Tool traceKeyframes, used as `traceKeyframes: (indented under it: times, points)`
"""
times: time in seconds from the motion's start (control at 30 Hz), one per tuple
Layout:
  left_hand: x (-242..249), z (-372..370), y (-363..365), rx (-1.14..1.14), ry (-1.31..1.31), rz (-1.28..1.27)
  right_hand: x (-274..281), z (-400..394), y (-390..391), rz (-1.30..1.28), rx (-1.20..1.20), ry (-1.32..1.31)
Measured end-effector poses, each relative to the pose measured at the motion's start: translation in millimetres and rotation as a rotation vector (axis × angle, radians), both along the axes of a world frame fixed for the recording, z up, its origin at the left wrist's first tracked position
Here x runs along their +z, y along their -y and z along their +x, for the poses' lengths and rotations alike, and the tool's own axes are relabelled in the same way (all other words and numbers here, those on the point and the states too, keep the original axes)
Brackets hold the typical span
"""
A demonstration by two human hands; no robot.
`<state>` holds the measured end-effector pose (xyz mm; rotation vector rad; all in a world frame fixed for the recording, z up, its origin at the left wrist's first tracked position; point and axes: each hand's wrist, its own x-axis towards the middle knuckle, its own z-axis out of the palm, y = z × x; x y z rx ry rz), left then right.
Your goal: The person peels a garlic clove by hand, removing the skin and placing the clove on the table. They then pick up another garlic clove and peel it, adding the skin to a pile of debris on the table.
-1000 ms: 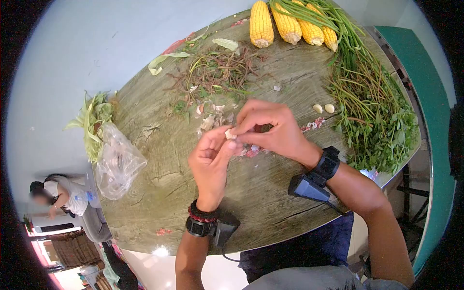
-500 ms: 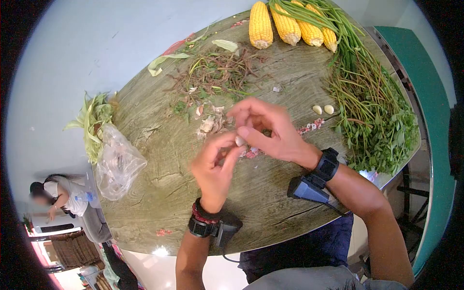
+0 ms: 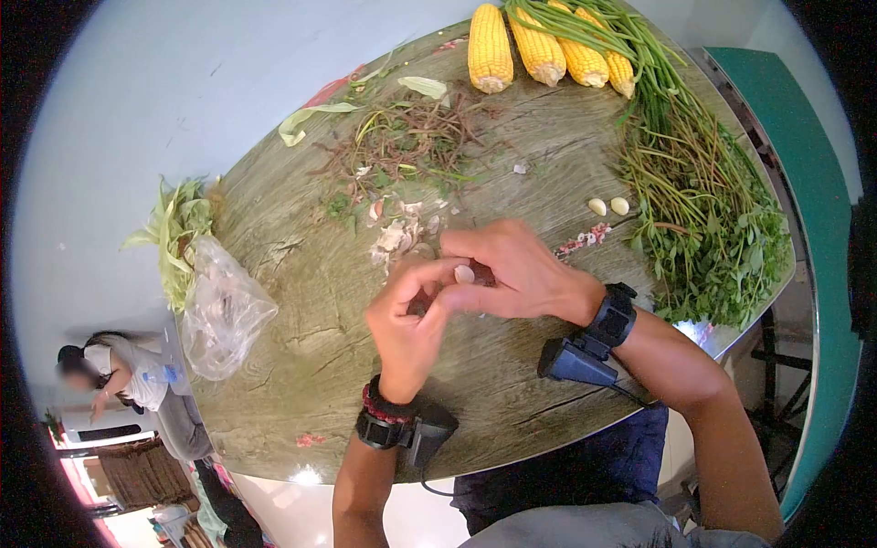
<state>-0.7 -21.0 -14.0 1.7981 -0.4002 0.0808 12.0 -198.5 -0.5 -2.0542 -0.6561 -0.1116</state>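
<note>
A small pale garlic clove point(image 3: 464, 274) is pinched between my two hands above the table. My left hand point(image 3: 402, 315) is closed, with its thumb and forefinger at the left side of the clove. From the other side, my right hand point(image 3: 521, 274) grips it too, its fingertips almost meeting the left ones. Just beyond my fingers lie papery garlic skins point(image 3: 399, 233). To the right, two peeled garlic cloves point(image 3: 607, 206) rest side by side on the wood.
Yellow corn cobs point(image 3: 491, 55) lie at the far edge of the table point(image 3: 301, 365). Leafy green stems point(image 3: 703, 201) cover the right side. Plant scraps point(image 3: 411, 137) are heaped beyond the skins. A clear plastic bag point(image 3: 224, 310) lies at left. Another person point(image 3: 137, 374) is at far left.
My right hand has lowered, and its fingers have closed in around the clove. The clove shows a little further right between my hands. My left hand has stayed nearly in place.
</note>
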Motion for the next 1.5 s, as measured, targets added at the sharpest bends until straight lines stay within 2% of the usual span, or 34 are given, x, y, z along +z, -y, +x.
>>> traceKeyframes:
  times: [0.17,0.5,0.87,1.17,1.27,1.3,1.37,1.4,1.5]
  points:
    - [8,-5,3,0.005,-0.174,-0.136,-4,-1,-6,0.021,-0.039,0.024]
    - [7,-3,4,-0.051,-0.143,-0.128,-6,-1,-7,-0.075,-0.088,0.027]
    - [7,-3,1,-0.076,-0.161,-0.125,-6,-2,-8,-0.064,-0.08,0.06]
    - [8,-3,4,-0.077,-0.135,-0.166,-8,-5,-9,-0.034,-0.084,0.041]
    - [9,-1,4,-0.055,-0.052,-0.089,-5,-2,-7,-0.014,-0.054,0.014]
    - [10,-1,3,-0.005,0.06,0.027,-5,-2,-6,-0.007,-0.041,0.01]
    - [13,1,-1,0.093,0.285,0.26,-5,-1,-9,0.409,-0.021,-0.321]
    - [14,2,-1,0.136,0.288,0.24,-5,-1,-10,0.617,-0.01,-0.487]
    - [14,4,0,0.205,0.223,0.134,-3,2,-7,0.614,-0.108,-0.309]
